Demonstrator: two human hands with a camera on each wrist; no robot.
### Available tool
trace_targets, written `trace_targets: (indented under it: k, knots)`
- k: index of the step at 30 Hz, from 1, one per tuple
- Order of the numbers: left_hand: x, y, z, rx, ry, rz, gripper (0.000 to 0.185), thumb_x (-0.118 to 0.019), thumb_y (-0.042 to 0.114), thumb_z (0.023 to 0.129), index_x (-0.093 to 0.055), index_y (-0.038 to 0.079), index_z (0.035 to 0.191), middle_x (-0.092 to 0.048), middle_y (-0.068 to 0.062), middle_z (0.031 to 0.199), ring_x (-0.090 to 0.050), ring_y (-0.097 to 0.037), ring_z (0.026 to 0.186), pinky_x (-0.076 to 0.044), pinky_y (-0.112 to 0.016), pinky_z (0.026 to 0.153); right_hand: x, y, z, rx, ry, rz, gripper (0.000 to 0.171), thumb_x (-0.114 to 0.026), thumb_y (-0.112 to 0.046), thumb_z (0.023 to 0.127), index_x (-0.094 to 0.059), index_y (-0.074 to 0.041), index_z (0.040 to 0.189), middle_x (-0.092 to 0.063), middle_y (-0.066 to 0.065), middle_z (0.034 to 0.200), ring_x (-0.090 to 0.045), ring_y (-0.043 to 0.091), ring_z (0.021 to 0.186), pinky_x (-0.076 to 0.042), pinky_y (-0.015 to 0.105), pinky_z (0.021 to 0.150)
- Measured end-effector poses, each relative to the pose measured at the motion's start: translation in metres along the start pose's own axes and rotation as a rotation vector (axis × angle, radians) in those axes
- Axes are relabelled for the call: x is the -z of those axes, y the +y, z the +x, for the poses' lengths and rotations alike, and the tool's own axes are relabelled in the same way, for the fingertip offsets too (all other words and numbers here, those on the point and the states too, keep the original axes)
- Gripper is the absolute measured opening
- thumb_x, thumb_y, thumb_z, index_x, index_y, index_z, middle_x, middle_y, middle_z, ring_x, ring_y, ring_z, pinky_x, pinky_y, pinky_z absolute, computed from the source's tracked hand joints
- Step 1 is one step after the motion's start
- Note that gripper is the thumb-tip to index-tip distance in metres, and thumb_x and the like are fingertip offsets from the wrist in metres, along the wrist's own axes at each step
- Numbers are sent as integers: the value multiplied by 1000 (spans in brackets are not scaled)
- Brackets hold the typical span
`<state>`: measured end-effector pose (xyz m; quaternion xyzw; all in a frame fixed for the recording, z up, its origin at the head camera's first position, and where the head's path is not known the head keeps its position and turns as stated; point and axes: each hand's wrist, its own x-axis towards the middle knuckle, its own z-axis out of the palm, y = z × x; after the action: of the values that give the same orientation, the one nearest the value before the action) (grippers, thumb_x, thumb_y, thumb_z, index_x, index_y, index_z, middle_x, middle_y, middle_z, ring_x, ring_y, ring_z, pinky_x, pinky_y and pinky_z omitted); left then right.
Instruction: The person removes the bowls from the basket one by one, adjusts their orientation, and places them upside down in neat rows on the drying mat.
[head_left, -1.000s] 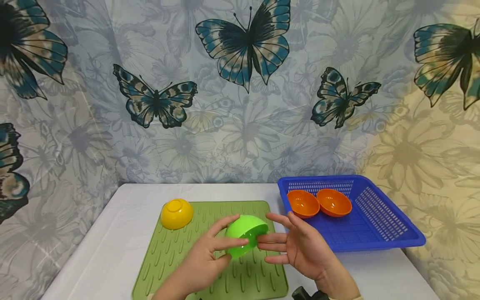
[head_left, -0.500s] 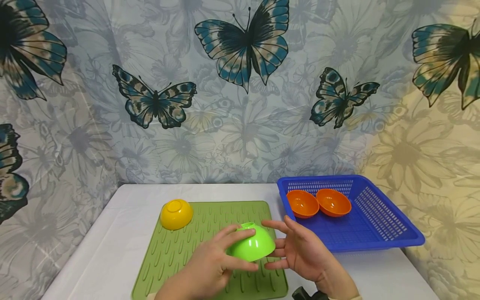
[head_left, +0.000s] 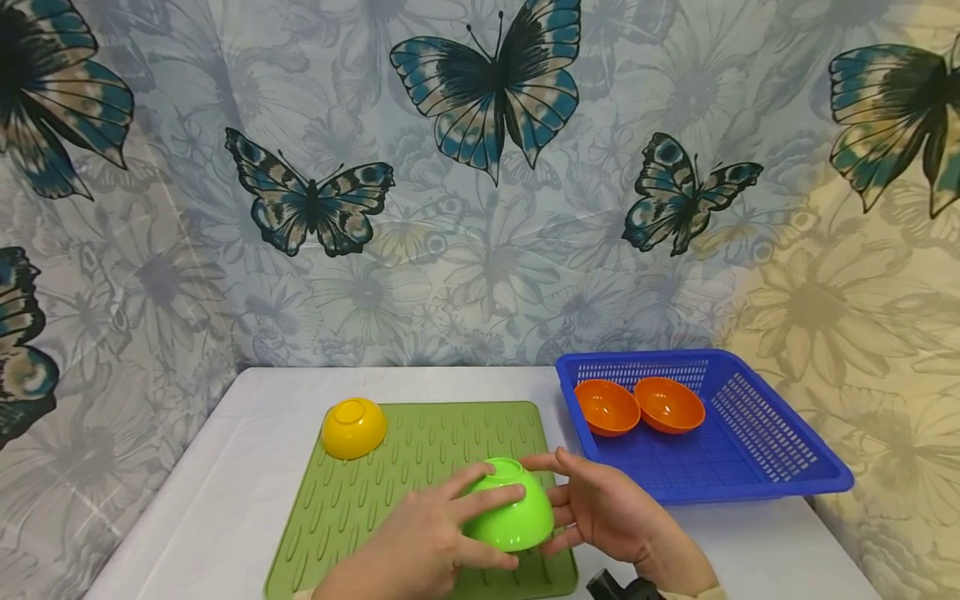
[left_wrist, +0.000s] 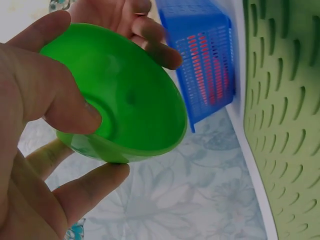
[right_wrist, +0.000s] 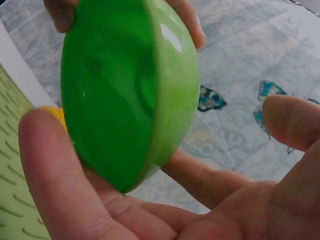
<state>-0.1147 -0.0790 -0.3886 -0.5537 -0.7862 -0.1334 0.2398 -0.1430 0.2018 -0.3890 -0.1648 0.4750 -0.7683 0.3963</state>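
Now turned base-up and lower than before: smooth round green bowl point(head_left: 510, 506), gripped between curled left hand point(head_left: 420, 542) and right hand point(head_left: 611, 517), just above ribbed mat point(head_left: 352, 508).

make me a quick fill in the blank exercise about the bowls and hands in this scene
1. Both hands hold the ____ bowl above the green mat.
2. The yellow bowl lies upside down on the ____.
3. The blue basket holds ____ orange bowls.
4. The left hand and the right hand turn the held bowl's base ____.

Missing words: green; mat; two; upward
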Motion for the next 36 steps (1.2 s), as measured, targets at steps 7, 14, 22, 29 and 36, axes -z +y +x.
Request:
trace_targets:
  k: [7,14,22,29,36]
  knots:
    - [-4,4,2,-107,-19,116,44,-92,38,66,-77,46,107,-44,2,151,-40,-34,135,-55,-31,83,4,1,-3,-14,-57,-7,52,-27,-34,111,-39,-4,151,-56,32,129,-70,34,97,-57,42,80]
    - [-8,7,3,-138,-7,159,25,-80,43,81,-77,47,106,-46,1,150,-42,-37,134,-53,-38,89,3,1,-2,-14,-41,-44,47,-27,-29,111,-45,-5,146,-60,31,124,-71,34,92,-57,43,78]
    - [-8,8,5,-188,-13,254,17,-71,47,88,-77,48,104,-46,1,149,-42,-36,134,-52,-46,91,1,3,2,-18,-44,-86,40,-31,-26,110,-47,-7,141,-63,27,120,-72,31,88,-58,41,74]
    - [-11,9,6,-251,-11,367,16,-68,50,88,-75,53,103,-48,1,148,-43,-36,132,-52,-47,90,-1,4,3,-36,-3,-131,36,-35,-24,110,-47,-5,138,-63,26,121,-72,33,86,-58,39,70]
    - [-8,11,7,-247,-104,413,20,-67,50,89,-73,55,107,-45,3,151,-40,-35,135,-51,-46,91,-4,7,5,-52,63,-168,31,-39,-24,109,-45,-5,134,-64,24,118,-72,32,81,-59,38,65]
